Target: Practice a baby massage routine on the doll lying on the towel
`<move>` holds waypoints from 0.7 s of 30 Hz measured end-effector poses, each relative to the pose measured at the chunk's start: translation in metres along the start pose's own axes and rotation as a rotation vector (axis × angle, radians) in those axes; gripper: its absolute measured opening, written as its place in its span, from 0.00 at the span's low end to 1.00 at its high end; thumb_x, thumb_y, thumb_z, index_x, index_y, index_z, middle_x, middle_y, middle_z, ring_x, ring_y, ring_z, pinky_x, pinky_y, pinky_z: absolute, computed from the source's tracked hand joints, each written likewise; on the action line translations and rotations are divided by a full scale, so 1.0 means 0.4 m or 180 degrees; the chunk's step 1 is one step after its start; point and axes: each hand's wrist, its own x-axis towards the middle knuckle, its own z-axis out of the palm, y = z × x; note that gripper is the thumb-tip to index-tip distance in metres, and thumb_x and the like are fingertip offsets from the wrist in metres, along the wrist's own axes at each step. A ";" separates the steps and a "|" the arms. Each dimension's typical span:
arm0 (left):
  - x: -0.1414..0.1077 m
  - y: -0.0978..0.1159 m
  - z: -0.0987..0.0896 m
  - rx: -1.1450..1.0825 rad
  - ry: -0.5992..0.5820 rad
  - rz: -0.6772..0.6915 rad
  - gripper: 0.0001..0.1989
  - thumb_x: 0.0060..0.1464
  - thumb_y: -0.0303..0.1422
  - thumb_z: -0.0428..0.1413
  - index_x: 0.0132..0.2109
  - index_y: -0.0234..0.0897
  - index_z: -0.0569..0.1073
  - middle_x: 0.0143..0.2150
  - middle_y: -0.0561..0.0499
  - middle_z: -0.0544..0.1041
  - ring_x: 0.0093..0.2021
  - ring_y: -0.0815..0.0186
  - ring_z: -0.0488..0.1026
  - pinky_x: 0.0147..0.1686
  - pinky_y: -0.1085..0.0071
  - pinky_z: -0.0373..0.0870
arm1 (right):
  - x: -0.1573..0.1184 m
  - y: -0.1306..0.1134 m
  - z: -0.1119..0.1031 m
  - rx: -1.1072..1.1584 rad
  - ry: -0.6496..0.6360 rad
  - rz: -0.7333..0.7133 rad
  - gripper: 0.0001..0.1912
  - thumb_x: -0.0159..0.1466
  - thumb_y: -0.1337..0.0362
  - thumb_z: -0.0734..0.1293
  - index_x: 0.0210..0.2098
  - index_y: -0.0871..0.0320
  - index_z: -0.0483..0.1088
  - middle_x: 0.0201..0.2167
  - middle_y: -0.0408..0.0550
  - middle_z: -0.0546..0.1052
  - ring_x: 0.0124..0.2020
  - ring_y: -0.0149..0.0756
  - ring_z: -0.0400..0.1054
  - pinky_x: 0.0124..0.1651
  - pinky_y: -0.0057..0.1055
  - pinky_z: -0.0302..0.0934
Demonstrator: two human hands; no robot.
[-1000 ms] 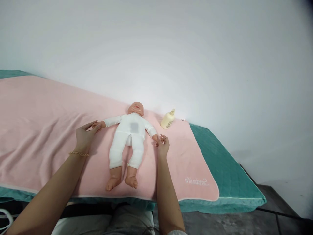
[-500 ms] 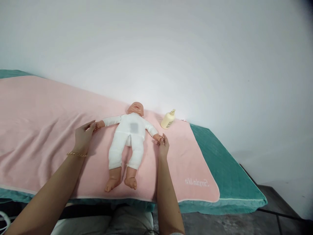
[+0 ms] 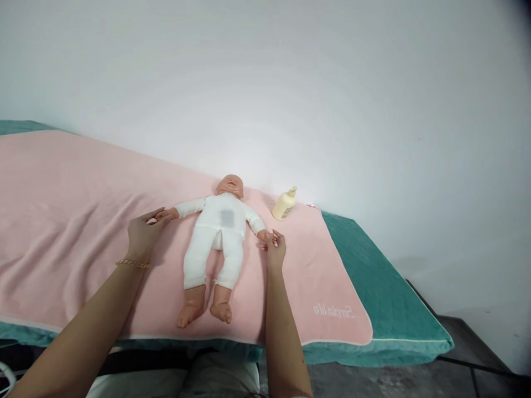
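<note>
A baby doll (image 3: 219, 232) with a white cloth body and bare plastic head, hands and feet lies on its back on a pink blanket (image 3: 307, 287). Its arms are stretched out to both sides, its feet toward me. On the left, my left hand (image 3: 145, 235), with a gold bracelet at the wrist, pinches the doll's hand between thumb and fingers. My right hand (image 3: 276, 251) grips the doll's other hand with its fingertips. Part of each doll hand is hidden by my fingers.
A cream pump bottle (image 3: 284, 204) stands on the blanket right of the doll's head. Under the blanket is a green padded bed (image 3: 385, 293), its right end uncovered. A pale wall (image 3: 265, 88) runs along the far side. Grey floor (image 3: 357, 381) shows below.
My left thumb has shifted further over the doll's hand, while my right fingers have moved slightly on the other one. The doll's body and the bottle lie as before.
</note>
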 end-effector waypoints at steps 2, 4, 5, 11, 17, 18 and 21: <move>-0.002 0.001 -0.001 -0.0017 0.0012 -0.0007 0.26 0.50 0.41 0.64 0.54 0.32 0.80 0.49 0.41 0.82 0.51 0.53 0.78 0.54 0.58 0.73 | -0.001 -0.001 0.002 -0.0037 0.0043 -0.0002 0.28 0.59 0.48 0.70 0.51 0.59 0.69 0.48 0.54 0.75 0.23 0.27 0.70 0.25 0.27 0.67; -0.001 -0.001 -0.001 -0.0025 0.0022 -0.0011 0.24 0.52 0.40 0.63 0.54 0.31 0.80 0.49 0.41 0.82 0.51 0.53 0.78 0.54 0.57 0.73 | -0.001 -0.002 0.003 -0.0055 0.0077 -0.0010 0.26 0.61 0.47 0.68 0.51 0.59 0.69 0.48 0.54 0.75 0.22 0.26 0.70 0.23 0.27 0.66; 0.001 -0.002 -0.001 -0.0024 0.0028 -0.0004 0.24 0.53 0.40 0.62 0.53 0.31 0.80 0.49 0.41 0.82 0.52 0.53 0.78 0.55 0.57 0.72 | -0.002 -0.002 0.004 -0.0051 0.0086 -0.0012 0.26 0.62 0.47 0.66 0.51 0.59 0.69 0.48 0.54 0.75 0.21 0.26 0.70 0.24 0.27 0.67; 0.017 -0.019 0.002 -0.0044 0.0039 0.0108 0.23 0.59 0.39 0.57 0.56 0.27 0.77 0.56 0.37 0.79 0.58 0.54 0.75 0.58 0.58 0.69 | 0.000 -0.002 0.004 0.0090 0.0072 -0.0025 0.27 0.63 0.48 0.63 0.55 0.58 0.70 0.55 0.58 0.72 0.32 0.34 0.75 0.35 0.34 0.73; 0.007 -0.011 -0.002 -0.0093 -0.0017 0.0054 0.28 0.57 0.40 0.59 0.61 0.29 0.74 0.57 0.38 0.78 0.57 0.54 0.75 0.58 0.58 0.70 | 0.018 0.011 -0.006 0.0035 0.0012 -0.0029 0.34 0.57 0.52 0.70 0.60 0.58 0.68 0.57 0.57 0.72 0.48 0.42 0.74 0.45 0.36 0.72; 0.004 -0.008 -0.003 -0.0094 -0.0036 0.0037 0.29 0.56 0.41 0.60 0.61 0.30 0.74 0.56 0.39 0.79 0.57 0.54 0.75 0.57 0.58 0.70 | 0.019 0.013 -0.007 0.0010 0.0002 -0.0028 0.35 0.56 0.52 0.71 0.60 0.59 0.68 0.57 0.57 0.73 0.48 0.42 0.74 0.45 0.36 0.72; -0.002 -0.001 -0.005 -0.0060 -0.0066 0.0011 0.33 0.50 0.40 0.64 0.61 0.31 0.74 0.55 0.40 0.80 0.55 0.53 0.76 0.56 0.58 0.71 | 0.016 0.013 -0.008 -0.0038 -0.0019 -0.0036 0.34 0.56 0.52 0.71 0.59 0.60 0.68 0.57 0.58 0.72 0.43 0.39 0.75 0.42 0.34 0.72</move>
